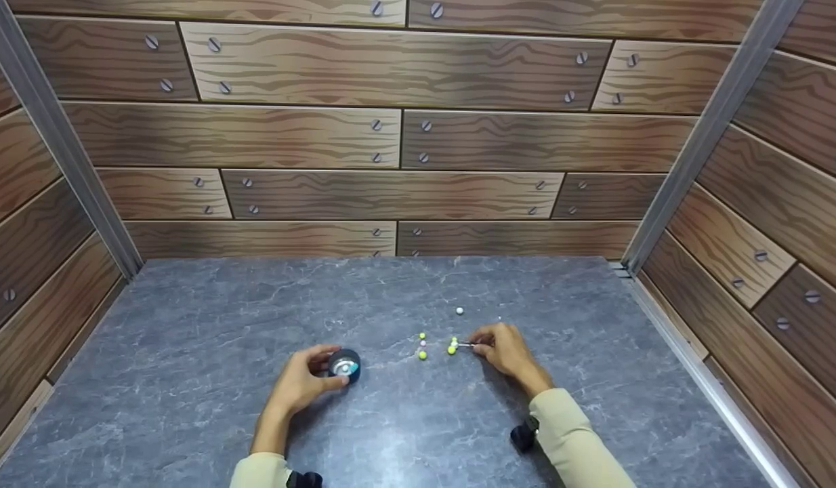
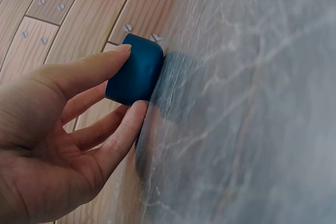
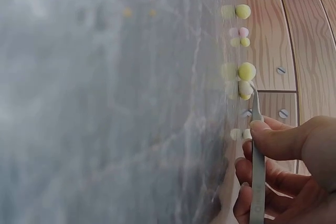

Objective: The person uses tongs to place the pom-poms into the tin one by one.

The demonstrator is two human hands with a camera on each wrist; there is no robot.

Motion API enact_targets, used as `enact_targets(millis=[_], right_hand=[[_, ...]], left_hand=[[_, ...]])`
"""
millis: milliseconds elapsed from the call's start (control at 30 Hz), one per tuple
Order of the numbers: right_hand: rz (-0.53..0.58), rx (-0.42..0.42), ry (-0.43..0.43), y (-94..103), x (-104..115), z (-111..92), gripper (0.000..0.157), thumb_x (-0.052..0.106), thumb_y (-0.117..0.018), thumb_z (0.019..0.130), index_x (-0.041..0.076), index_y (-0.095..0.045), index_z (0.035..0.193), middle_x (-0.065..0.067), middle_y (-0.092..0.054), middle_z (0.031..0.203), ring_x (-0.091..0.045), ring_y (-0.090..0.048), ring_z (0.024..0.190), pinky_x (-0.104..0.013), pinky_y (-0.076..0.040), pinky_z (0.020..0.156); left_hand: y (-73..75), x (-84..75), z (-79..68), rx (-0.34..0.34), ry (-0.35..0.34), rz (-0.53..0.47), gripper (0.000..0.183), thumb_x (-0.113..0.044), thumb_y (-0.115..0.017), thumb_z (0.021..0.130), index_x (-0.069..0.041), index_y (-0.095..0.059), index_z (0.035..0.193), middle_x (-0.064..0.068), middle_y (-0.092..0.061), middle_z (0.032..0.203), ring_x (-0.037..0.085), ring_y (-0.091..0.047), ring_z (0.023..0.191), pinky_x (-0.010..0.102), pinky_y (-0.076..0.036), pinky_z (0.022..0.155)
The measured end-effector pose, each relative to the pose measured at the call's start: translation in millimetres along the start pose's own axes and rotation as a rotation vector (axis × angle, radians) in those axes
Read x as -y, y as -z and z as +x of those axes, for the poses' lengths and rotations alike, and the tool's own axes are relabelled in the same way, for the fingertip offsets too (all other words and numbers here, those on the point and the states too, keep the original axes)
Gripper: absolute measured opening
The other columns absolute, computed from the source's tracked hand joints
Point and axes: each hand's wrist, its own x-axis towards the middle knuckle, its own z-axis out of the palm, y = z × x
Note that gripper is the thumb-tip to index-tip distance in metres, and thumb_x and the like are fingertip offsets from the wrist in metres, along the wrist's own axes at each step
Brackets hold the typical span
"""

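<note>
My left hand (image 1: 299,383) holds a small round dark-blue cup (image 2: 139,72) on the tabletop, thumb on one side and fingers on the other. Something shiny and teal shows inside it in the head view. My right hand (image 1: 507,352) pinches metal tweezers (image 3: 257,166). Their tips are at a white ball (image 3: 245,88), which sits between a larger yellow ball (image 3: 247,72) and a small yellow one (image 3: 245,97). Whether the tips grip the white ball, I cannot tell.
Left of the tweezers, a small yellow ball (image 1: 422,335), a pink ball (image 1: 423,343) and a bigger yellow ball (image 1: 423,355) form a short row. Farther back lies another white ball (image 1: 459,310). Wood-patterned walls (image 1: 398,135) enclose the grey marbled table (image 1: 255,305).
</note>
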Motion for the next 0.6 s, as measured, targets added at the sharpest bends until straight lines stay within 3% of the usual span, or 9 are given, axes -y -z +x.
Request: enact_targets(millis=[500,600], right_hand=[[-0.001,-0.037,-0.025,2.8,11,6,0.012,-0.003,-0.078,0.082,0.005,-0.082,0.09,-0.008,-0.079,0.081,-0.011,-0.059,0.068,-0.027,-0.046,0.062],[0.0,-0.056,0.011,2.5,17,7,0.013,-0.004,-0.078,0.082,0.006,-0.083,0.089,-0.008,-0.079,0.081,-0.011,-0.059,0.067,-0.026,-0.047,0.061]], left_hand=[[-0.1,0.3,0.3,0.001,-0.007,0.001,0.056,-0.003,-0.089,0.077,-0.002,-0.069,0.13,0.025,-0.07,0.127,0.035,-0.069,0.113,0.051,-0.056,0.099],[-0.2,0.3,0.2,0.0,0.0,0.002,0.057,-0.003,-0.089,0.077,-0.003,-0.069,0.13,0.024,-0.071,0.127,0.034,-0.069,0.112,0.05,-0.056,0.098]])
